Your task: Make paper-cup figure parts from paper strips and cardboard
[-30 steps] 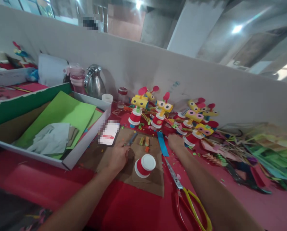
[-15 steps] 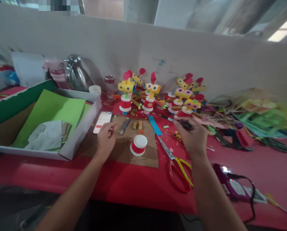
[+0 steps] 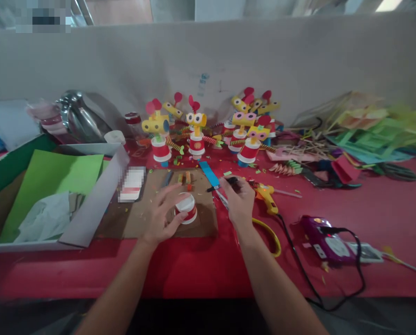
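A red and white paper cup [image 3: 191, 215] stands upside down on the brown cardboard sheet [image 3: 138, 223]. My left hand [image 3: 162, 214] reaches around its left side with fingers spread; whether they touch it I cannot tell. Between the closed fingers of my right hand [image 3: 241, 200] is a slim black pen [image 3: 213, 189], its end pointing left toward the cup. Beneath that hand lie scissors [image 3: 270, 237] with a yellow handle, partly hidden. A blue paper strip [image 3: 208, 174] rests just beyond the pen. Small folded paper strips [image 3: 188, 178] and a dark craft knife or pen [image 3: 167, 178] lie behind the cup.
Several cup figures [image 3: 196, 144] with yellow heads stand at the back. A yellow glue gun [image 3: 268, 197] with a black cord lies right, near a purple device [image 3: 328, 242]. At left are a box [image 3: 106, 200] of green paper, a phone [image 3: 132, 184] and a steel jug [image 3: 82, 118].
My right hand has moved left toward the cup with the black pen. My left hand has opened and come right, beside the cup. The view has shifted to the right.
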`<state>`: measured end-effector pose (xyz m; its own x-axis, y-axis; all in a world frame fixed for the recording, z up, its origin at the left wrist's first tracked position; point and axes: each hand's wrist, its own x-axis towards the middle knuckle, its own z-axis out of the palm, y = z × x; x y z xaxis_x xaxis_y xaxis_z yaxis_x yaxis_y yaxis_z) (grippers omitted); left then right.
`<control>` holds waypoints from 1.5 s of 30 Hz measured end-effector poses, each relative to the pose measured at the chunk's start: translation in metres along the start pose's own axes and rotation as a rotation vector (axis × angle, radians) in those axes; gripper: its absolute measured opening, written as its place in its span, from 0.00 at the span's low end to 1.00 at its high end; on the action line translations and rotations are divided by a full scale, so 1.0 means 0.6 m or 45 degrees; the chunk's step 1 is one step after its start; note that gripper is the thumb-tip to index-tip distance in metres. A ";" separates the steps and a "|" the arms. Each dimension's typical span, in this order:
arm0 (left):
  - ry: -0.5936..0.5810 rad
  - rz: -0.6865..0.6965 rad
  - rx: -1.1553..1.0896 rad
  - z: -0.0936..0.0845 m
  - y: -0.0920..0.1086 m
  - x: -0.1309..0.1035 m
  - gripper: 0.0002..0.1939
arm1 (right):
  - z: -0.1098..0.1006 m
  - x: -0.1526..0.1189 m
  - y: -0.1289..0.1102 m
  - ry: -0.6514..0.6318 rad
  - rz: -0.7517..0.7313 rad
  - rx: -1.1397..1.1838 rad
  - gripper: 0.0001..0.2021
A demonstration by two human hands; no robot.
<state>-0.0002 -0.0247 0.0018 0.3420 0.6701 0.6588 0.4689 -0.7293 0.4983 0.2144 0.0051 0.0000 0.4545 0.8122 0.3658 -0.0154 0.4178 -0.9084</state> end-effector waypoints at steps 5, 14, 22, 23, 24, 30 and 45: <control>-0.056 0.019 0.002 0.008 -0.015 -0.003 0.22 | -0.009 -0.014 -0.010 -0.083 -0.039 -0.193 0.11; -0.138 -0.029 -0.067 0.007 -0.022 -0.005 0.18 | 0.000 -0.027 -0.025 -0.314 -0.170 -0.532 0.10; -0.131 -0.037 -0.075 0.005 -0.020 -0.003 0.18 | 0.003 -0.032 -0.014 -0.384 -0.162 -0.594 0.10; -0.134 -0.040 -0.074 0.004 -0.020 -0.004 0.18 | 0.003 -0.032 -0.014 -0.396 -0.167 -0.598 0.10; -0.133 -0.042 -0.072 0.004 -0.020 -0.005 0.18 | 0.004 -0.032 -0.014 -0.407 -0.173 -0.603 0.10; -0.117 -0.054 -0.076 0.006 -0.019 -0.008 0.18 | 0.004 -0.033 -0.013 -0.448 -0.194 -0.644 0.10; -0.078 -0.051 -0.098 0.014 -0.014 -0.005 0.14 | 0.003 -0.040 -0.012 -0.507 -0.265 -0.775 0.12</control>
<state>0.0014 -0.0196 -0.0093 0.3745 0.7044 0.6030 0.4199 -0.7087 0.5670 0.2021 -0.0169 -0.0021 0.0367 0.8751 0.4826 0.5824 0.3737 -0.7219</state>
